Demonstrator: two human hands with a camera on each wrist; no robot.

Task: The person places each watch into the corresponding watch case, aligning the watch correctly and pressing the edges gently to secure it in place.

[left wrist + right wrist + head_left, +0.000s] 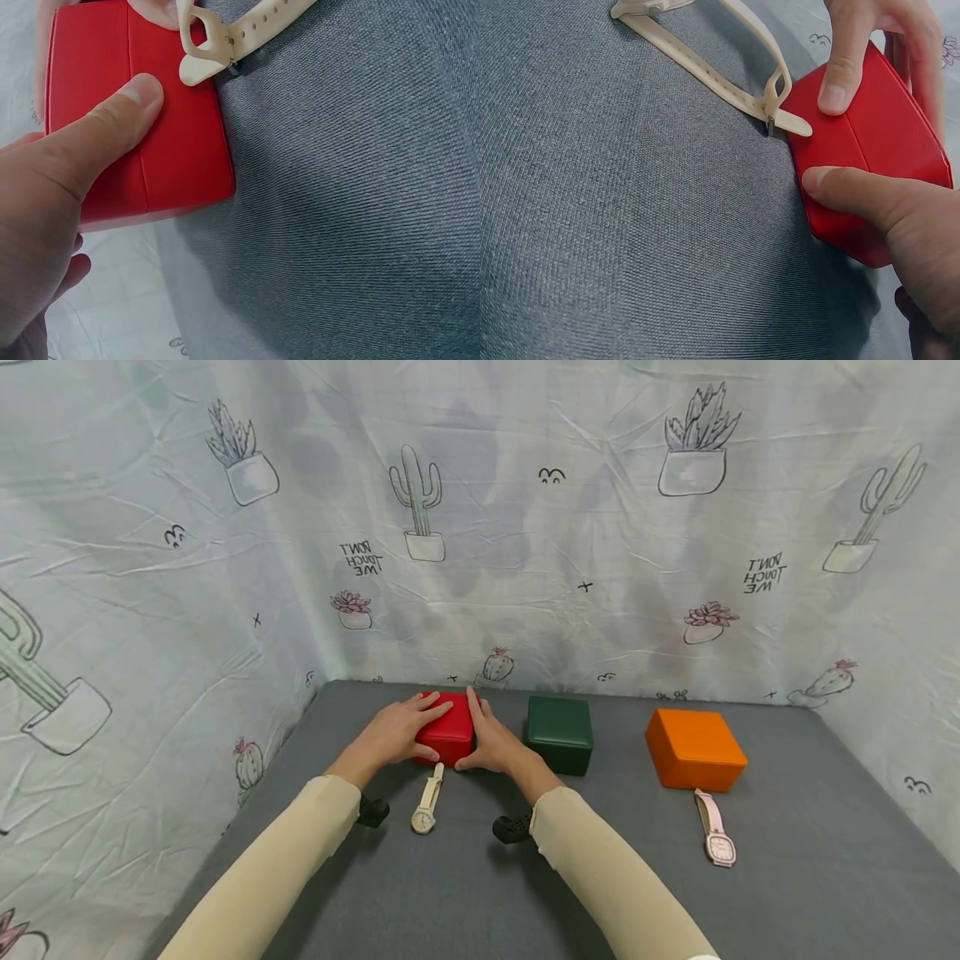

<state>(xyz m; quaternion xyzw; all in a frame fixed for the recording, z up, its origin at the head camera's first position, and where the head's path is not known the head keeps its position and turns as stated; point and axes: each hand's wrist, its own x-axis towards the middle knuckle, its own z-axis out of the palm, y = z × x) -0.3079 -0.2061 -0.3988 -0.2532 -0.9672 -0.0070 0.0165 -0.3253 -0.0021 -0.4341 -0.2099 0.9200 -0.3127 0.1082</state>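
A red box (454, 722) stands toward the back left of the grey table, held between both hands. My left hand (392, 733) grips its left side, fingers over the top and thumb (124, 112) on the front face. On the other side, my right hand (497, 740) grips the box, its thumb (847, 187) low on the front face and its fingers along the right side. A cream-strapped watch (430, 797) lies just in front, its buckled strap end right at the box's front face in both wrist views. The box looks closed.
Right of the red box stands a dark green box (558, 733). An orange box (696, 750) is farther right, with a pink-strapped watch (716, 833) lying in front of it. A cactus-printed curtain (525, 552) hangs behind and to the sides of the grey table (465, 893).
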